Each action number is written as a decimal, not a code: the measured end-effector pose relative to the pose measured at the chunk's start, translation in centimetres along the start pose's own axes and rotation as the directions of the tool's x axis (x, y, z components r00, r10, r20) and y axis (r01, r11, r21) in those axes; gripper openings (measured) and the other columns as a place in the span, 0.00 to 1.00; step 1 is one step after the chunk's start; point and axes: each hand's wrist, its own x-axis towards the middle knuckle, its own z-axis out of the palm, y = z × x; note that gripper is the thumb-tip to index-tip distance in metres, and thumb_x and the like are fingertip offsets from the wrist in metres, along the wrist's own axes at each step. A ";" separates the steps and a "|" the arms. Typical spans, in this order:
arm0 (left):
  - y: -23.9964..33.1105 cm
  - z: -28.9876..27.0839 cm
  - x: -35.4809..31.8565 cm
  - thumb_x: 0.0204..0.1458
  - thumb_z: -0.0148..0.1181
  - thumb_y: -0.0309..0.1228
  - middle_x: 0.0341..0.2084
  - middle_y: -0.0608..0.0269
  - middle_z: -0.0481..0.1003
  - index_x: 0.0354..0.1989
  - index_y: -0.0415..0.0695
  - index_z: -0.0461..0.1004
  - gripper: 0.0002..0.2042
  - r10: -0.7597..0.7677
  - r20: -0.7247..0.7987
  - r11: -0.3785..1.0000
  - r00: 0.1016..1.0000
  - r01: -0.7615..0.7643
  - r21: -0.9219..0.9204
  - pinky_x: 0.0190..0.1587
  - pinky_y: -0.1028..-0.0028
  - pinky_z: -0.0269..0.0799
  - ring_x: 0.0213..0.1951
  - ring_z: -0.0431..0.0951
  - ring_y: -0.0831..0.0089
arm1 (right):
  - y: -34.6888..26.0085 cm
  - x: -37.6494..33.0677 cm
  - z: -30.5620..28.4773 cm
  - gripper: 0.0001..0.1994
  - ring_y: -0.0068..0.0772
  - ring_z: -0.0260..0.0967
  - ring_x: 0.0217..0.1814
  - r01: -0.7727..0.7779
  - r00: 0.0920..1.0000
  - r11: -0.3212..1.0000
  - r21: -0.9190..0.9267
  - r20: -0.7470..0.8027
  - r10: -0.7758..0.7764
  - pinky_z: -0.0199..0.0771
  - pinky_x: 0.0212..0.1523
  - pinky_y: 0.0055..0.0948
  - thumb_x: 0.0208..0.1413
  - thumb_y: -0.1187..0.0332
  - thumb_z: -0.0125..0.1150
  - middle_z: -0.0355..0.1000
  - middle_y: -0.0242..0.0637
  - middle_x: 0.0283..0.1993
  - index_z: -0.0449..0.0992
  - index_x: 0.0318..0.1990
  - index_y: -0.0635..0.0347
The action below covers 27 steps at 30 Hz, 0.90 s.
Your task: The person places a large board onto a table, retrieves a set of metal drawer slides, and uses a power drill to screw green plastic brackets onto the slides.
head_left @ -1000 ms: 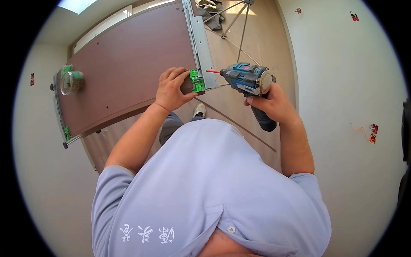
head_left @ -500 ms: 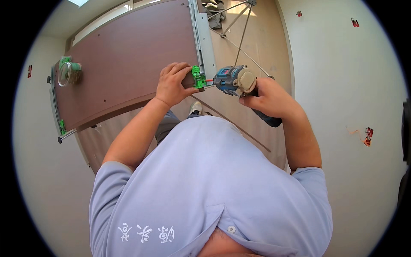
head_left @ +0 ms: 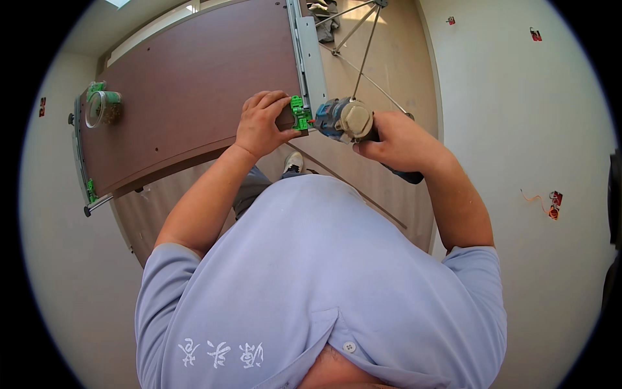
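A green plastic fitting sits at the near right corner of a brown board, beside a metal rail. My left hand is closed around it, fingers at its far end and thumb at its near end. In my right hand is a blue and black cordless drill, held by the handle. Its red-marked tip points left and meets the right side of the fitting; exactly where it seats is hidden.
A clear round jar with small contents stands at the board's left end, near more green fittings. Thin metal frame legs cross beyond the drill. Walls with red wiring boxes rise to the right. A shoe shows beneath the board.
The drill has shifted slightly left toward the green fitting, and less of its red bit shows. My left hand stays on the fitting.
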 end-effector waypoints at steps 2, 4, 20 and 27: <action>-0.3 0.0 -0.1 0.38 0.82 0.39 0.62 0.65 0.76 0.60 0.46 0.80 0.35 -0.004 -0.002 1.000 1.000 0.004 -0.004 0.71 0.55 0.64 0.67 0.71 0.57 | -0.2 0.1 0.2 0.17 0.63 0.78 0.43 0.012 1.000 1.000 -0.004 0.007 -0.012 0.78 0.45 0.49 0.55 0.63 0.67 0.81 0.56 0.38 0.80 0.46 0.67; -0.6 0.1 -0.1 0.40 0.81 0.42 0.62 0.67 0.75 0.60 0.47 0.79 0.35 -0.006 0.009 1.000 1.000 0.006 0.011 0.71 0.56 0.63 0.68 0.69 0.59 | -0.4 0.0 0.4 0.17 0.63 0.78 0.43 -0.013 1.000 1.000 0.005 0.000 0.013 0.78 0.46 0.49 0.55 0.63 0.67 0.81 0.57 0.38 0.81 0.46 0.66; -1.8 0.1 -0.8 0.42 0.81 0.45 0.62 0.67 0.74 0.61 0.47 0.79 0.35 0.010 0.003 1.000 1.000 -0.010 0.019 0.71 0.56 0.62 0.68 0.69 0.59 | -1.4 0.5 1.4 0.16 0.64 0.78 0.44 -0.060 0.998 0.998 -0.019 -0.020 0.060 0.78 0.47 0.50 0.55 0.63 0.66 0.81 0.58 0.39 0.80 0.44 0.67; -2.0 -0.2 -0.9 0.41 0.82 0.45 0.62 0.69 0.74 0.61 0.49 0.79 0.35 -0.003 0.000 1.000 1.000 0.003 0.011 0.71 0.56 0.63 0.68 0.69 0.60 | -2.1 0.4 1.8 0.14 0.65 0.78 0.45 -0.052 0.998 0.998 -0.029 -0.031 0.051 0.78 0.47 0.50 0.55 0.65 0.66 0.81 0.58 0.41 0.81 0.44 0.66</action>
